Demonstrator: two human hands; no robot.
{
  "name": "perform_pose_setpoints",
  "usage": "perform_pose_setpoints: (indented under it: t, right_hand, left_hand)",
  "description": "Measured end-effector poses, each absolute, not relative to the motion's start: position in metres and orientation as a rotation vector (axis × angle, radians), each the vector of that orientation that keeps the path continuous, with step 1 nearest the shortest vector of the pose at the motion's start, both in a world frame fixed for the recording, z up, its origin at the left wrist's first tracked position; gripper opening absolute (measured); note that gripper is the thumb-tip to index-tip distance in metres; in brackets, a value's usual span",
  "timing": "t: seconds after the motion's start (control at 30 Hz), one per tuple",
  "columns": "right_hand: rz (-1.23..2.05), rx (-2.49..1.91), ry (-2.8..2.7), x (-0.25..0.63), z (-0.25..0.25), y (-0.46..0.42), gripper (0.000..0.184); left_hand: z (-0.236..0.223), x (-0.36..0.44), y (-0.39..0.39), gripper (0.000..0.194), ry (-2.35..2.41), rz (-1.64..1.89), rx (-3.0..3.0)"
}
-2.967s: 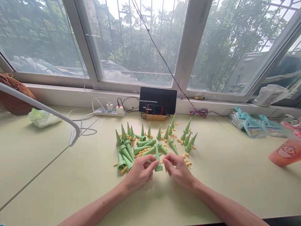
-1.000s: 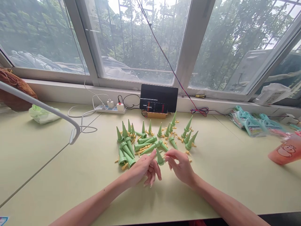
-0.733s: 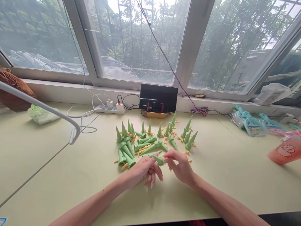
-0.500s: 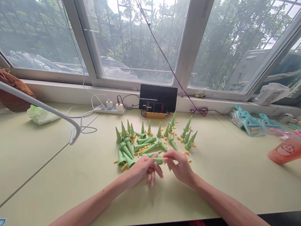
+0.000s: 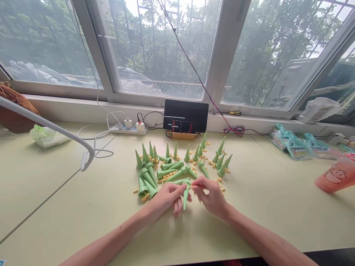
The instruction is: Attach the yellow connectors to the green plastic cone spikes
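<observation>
My left hand [image 5: 168, 197] pinches a green plant watering spike [image 5: 186, 197] near its wide collar, and the point hangs down toward me. At the side of that collar, my right hand [image 5: 213, 196] has thumb and forefinger closed on a small yellow valve [image 5: 191, 187], mostly hidden by the fingers. Whether the valve sits inside the spike's hole I cannot tell. Just beyond my hands lie several loose green spikes [image 5: 149, 176] and yellow valves [image 5: 169, 175]. Behind and to the right, several spikes stand upright with yellow valves at their bases, such as one upright spike [image 5: 225, 164].
A phone [image 5: 183, 126] leans on a dark tablet [image 5: 186, 111] at the back. To the left are a power strip [image 5: 129, 129] and a white curved lamp arm [image 5: 55, 127]. On the right stand a pink cup [image 5: 334, 175] and bagged turquoise items [image 5: 298, 144].
The spike in my left hand has turned from lying sideways, pointing left, to pointing down toward me. My right hand stays at its collar, fingers still pinched.
</observation>
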State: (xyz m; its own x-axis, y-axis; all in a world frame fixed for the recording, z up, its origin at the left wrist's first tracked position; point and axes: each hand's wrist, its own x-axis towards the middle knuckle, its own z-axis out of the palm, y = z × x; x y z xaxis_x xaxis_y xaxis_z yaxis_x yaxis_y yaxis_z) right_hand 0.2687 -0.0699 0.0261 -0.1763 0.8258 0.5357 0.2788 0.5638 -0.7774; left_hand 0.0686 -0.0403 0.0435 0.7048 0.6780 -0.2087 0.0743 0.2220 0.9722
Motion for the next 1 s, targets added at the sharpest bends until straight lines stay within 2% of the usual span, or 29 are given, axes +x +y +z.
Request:
perform_pose_setpoints:
  t: [0.63, 1.0]
  right_hand:
    - [0.995, -0.980, -1.535, 0.2668, 0.0290, -0.0709, 0.025]
    - [1.127, -0.992, -1.471, 0.2687, 0.0267, -0.0703, 0.031]
  left_hand:
    - [0.0459, 0.0681, -0.0422, 0.029, 0.805, 0.579, 1.464]
    - [0.0426, 0.0685, -0.0450, 0.038, 0.849, 0.675, 1.590]
